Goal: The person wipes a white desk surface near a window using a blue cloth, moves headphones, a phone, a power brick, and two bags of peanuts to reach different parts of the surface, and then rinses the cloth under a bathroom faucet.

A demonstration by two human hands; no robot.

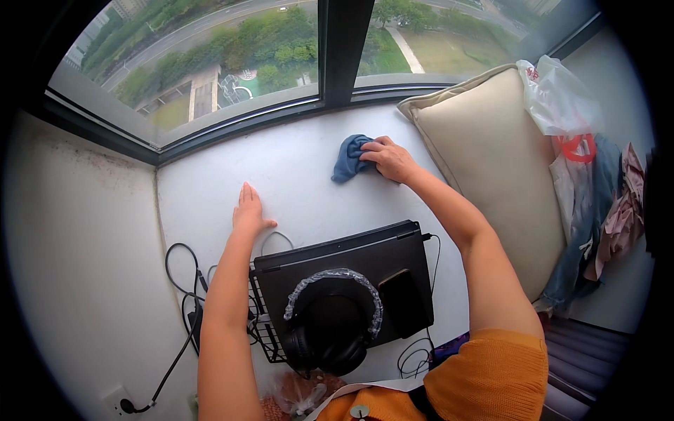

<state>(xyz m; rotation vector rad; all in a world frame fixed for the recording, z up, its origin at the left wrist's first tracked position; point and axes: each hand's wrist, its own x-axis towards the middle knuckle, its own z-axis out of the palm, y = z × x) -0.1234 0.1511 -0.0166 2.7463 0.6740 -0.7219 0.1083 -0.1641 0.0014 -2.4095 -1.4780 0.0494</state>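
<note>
Right hand (390, 160), head view: fingers curled over the right part of a blue cloth (349, 158) and holding it against a white ledge (302, 151); left hand (249, 209): wide, holding nothing, fingers straight and close together, thumb apart, placed on the same ledge well to the left of the cloth.

Cloth appearance: plain dull blue, soft, bunched and creased, with a loose lower-left end lying flatter; cloth position: on the ledge, between the window (337, 56) and a closed black laptop (330, 256), near the lower edge of a beige cushion (491, 161).

Count: hands, two; cloth, one; laptop, one, tilted in the view above a wire rack (265, 335); headphones (342, 349), one pair, black, translucent wrapping around the band, resting on the laptop; phone (399, 303), one, dark, lying on the laptop at the right; cushion, one; white plastic bag (560, 98), one, with red marking, at the cushion's right side; black cables (184, 291), several, exact number not distinguishable where they overlap.
</note>
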